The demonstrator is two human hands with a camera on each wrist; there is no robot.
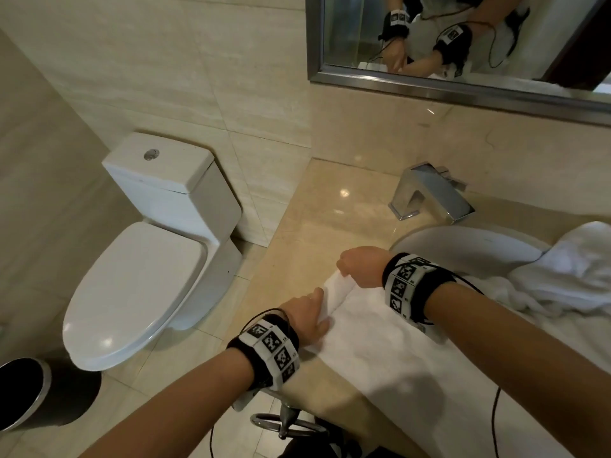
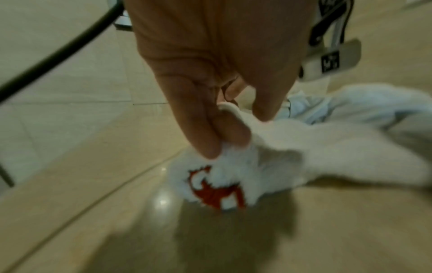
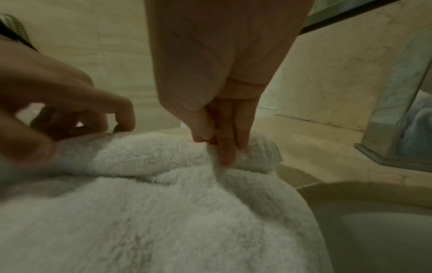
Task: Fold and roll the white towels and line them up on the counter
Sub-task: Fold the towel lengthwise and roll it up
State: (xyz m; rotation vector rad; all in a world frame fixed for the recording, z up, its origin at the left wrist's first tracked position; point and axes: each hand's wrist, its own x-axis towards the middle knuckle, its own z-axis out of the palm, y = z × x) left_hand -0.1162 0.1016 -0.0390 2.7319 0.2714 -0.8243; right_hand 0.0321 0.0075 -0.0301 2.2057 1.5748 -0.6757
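Observation:
A white towel lies flat along the beige counter, its far end turned into a small roll. My left hand pinches the roll's near end between thumb and fingers. In the left wrist view my left hand pinches the towel just above a red embroidered logo. My right hand grips the roll's far end. In the right wrist view my right hand has its fingers curled into the towel, with my left hand beside it.
A heap of more white towels lies at the right, partly over the sink basin. A chrome faucet stands behind the basin, below a mirror. Left of the counter are a toilet and a dark bin.

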